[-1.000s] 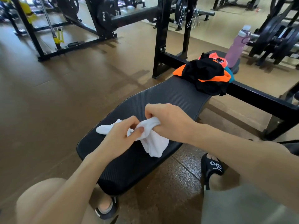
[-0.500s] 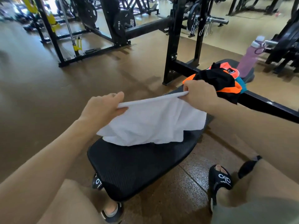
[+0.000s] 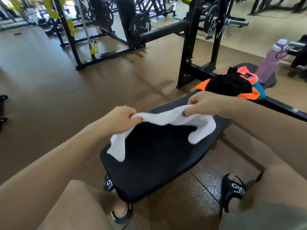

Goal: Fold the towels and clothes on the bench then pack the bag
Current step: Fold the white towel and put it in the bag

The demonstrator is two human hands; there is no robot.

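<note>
1. The long black ribbed padded bench (image 3: pixel 149 171) runs from the person's knees away toward the upper right. Its near half is bare pad, right under both hands.

2. The crumpled pile of black, orange and teal clothes (image 3: pixel 232 87) sits on the far end of the bench, beyond the right hand and well apart from the towel. It looks unfolded. A lilac plastic water bottle (image 3: pixel 270 65) stands just past it. No bag is in view.

3. The white terry towel (image 3: pixel 166 118) is held above the bench pad, its long axis running left to right across the bench. It sags in the middle, and one end hangs below each hand, the left end reaching the pad edge.

4. The left hand (image 3: pixel 121 118) pinches the towel's upper edge at the left, fingers curled round the cloth. The right hand (image 3: pixel 214 103) grasps the same edge at the right, a little farther out along the bench.

5. The move likely turns on this: the towel spans the gap between the two hands, so bringing them together would fold it, or lowering them would lay it across the pad.

6. Compared with half a second ago, the towel is no longer spread taut as a flat sheet. It is slack and bunched, and the hands are lower and nearer the pad.
</note>
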